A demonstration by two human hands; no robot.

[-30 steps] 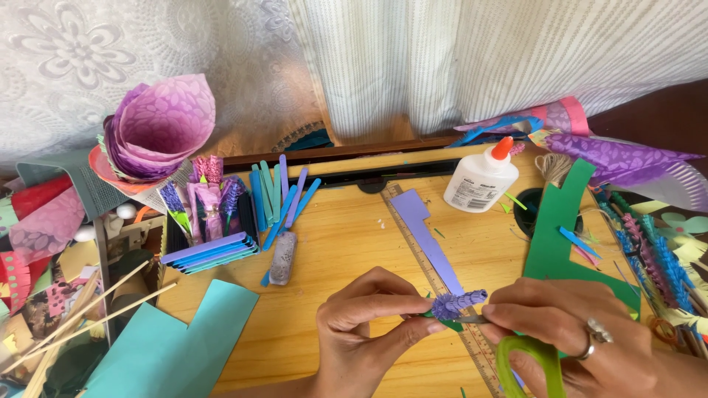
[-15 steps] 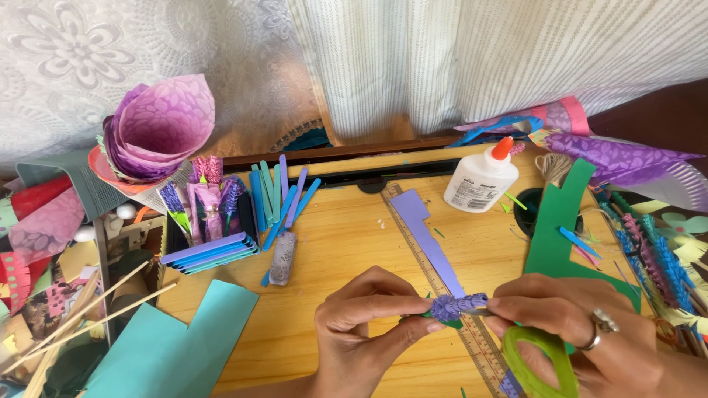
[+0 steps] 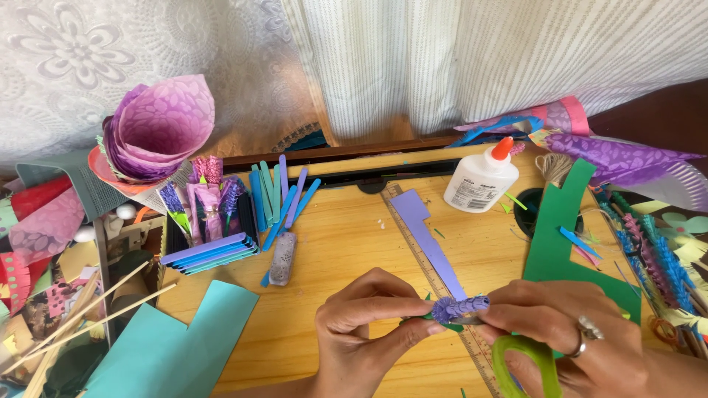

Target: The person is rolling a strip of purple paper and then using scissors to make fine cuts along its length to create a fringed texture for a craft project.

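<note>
Left hand pinching left end of fringed purple paper roll, fingertips on green stem end. Right hand gripping right end of same roll, green-handled scissors hooked under fingers (ring on one finger). Roll held low over table, just above ruler and lilac paper strip. Beyond: white glue bottle with orange cap, green card to right, teal card at lower left, blue and purple strips, purple paper cone at far left.
</note>
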